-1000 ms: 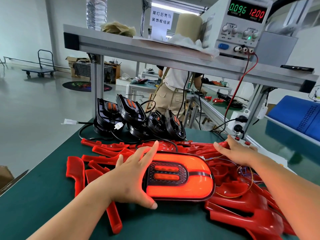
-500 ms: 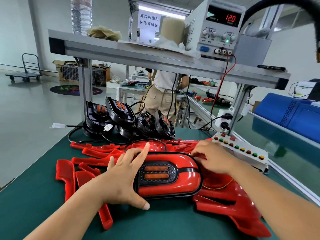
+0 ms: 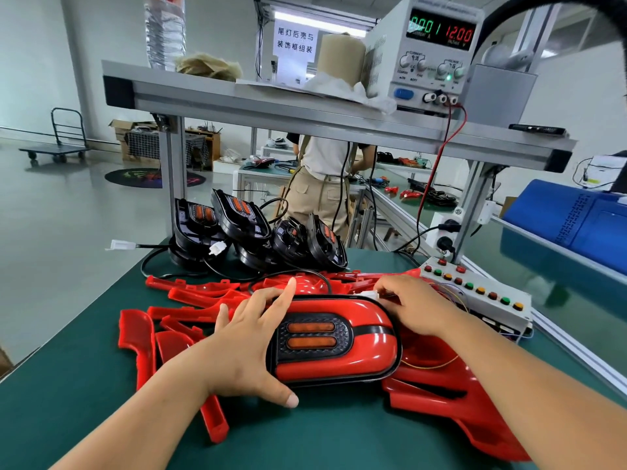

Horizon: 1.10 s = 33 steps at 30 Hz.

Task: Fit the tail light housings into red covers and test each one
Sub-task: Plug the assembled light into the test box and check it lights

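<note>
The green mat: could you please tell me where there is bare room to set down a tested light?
Bare green mat lies along the near edge, below the tail light, and at the near left, outside the red covers. Crowded: the middle, the back with the black housings, the right by the button box.

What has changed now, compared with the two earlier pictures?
The tail light went dark, and the supply's current reading fell to nearly zero. The right hand moved left from the button box to pinch the white connector. The left hand stayed pressed on the lamp's left end.
</note>
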Each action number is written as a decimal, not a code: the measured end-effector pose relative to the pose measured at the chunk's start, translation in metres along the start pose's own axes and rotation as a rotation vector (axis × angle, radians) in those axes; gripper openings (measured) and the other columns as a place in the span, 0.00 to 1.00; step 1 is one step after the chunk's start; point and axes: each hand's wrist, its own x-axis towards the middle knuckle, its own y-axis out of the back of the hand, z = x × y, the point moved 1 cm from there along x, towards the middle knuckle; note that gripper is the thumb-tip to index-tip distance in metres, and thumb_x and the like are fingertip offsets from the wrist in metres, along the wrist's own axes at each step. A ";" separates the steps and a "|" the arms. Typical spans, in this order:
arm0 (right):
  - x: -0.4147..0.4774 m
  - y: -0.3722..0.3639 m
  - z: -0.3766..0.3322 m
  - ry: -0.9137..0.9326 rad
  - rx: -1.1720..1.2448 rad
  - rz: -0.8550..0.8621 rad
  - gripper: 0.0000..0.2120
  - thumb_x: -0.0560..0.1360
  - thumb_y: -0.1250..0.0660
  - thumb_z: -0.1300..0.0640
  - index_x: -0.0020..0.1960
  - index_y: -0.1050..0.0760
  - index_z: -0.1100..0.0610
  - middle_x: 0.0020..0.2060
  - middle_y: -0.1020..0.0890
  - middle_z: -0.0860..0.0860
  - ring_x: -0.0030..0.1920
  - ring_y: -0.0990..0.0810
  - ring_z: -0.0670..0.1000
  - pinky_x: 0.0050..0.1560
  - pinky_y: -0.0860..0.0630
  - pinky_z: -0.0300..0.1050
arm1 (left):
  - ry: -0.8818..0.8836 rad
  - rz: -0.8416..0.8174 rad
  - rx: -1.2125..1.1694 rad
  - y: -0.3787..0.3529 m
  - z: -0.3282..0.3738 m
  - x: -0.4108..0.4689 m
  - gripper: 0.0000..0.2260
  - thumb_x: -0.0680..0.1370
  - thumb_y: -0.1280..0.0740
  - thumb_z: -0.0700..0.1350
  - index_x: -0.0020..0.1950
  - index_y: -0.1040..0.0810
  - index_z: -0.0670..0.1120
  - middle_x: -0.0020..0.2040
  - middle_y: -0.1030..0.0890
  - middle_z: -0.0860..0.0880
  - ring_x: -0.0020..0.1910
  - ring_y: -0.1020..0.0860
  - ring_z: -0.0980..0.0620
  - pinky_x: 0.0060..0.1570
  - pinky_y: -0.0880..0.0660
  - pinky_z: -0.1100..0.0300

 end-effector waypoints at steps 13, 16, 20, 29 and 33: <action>0.000 0.003 -0.009 0.063 -0.207 -0.053 0.15 0.82 0.46 0.45 0.56 0.27 0.53 0.52 0.21 0.48 0.56 0.25 0.51 0.59 0.30 0.50 | -0.004 -0.004 -0.003 0.000 0.000 0.000 0.64 0.58 0.26 0.72 0.64 0.82 0.69 0.69 0.60 0.71 0.77 0.56 0.55 0.71 0.70 0.40; -0.002 0.005 -0.008 0.097 -0.201 -0.040 0.15 0.82 0.47 0.44 0.58 0.25 0.49 0.53 0.19 0.46 0.57 0.24 0.49 0.59 0.29 0.50 | -0.003 -0.001 -0.007 0.000 0.000 -0.001 0.64 0.58 0.26 0.71 0.64 0.82 0.69 0.69 0.60 0.70 0.77 0.57 0.55 0.71 0.70 0.40; -0.001 0.002 -0.006 0.099 -0.227 -0.051 0.10 0.79 0.40 0.57 0.56 0.25 0.46 0.51 0.18 0.43 0.54 0.23 0.48 0.59 0.29 0.48 | -0.005 -0.001 -0.011 0.000 0.000 -0.001 0.64 0.58 0.26 0.72 0.64 0.82 0.69 0.69 0.61 0.71 0.77 0.57 0.53 0.71 0.70 0.40; -0.007 0.009 -0.005 -0.011 -0.154 -0.044 0.24 0.78 0.50 0.34 0.66 0.27 0.41 0.62 0.23 0.41 0.64 0.27 0.46 0.66 0.38 0.50 | -0.006 -0.004 -0.015 0.000 0.001 0.000 0.64 0.58 0.26 0.70 0.66 0.81 0.68 0.70 0.60 0.69 0.78 0.53 0.53 0.71 0.70 0.41; 0.006 0.018 -0.012 -0.069 0.007 0.025 0.11 0.79 0.38 0.44 0.55 0.19 0.45 0.49 0.23 0.43 0.51 0.24 0.44 0.55 0.29 0.45 | -0.004 -0.013 -0.036 0.000 0.001 0.000 0.65 0.58 0.25 0.69 0.67 0.80 0.66 0.69 0.62 0.70 0.78 0.52 0.55 0.71 0.70 0.41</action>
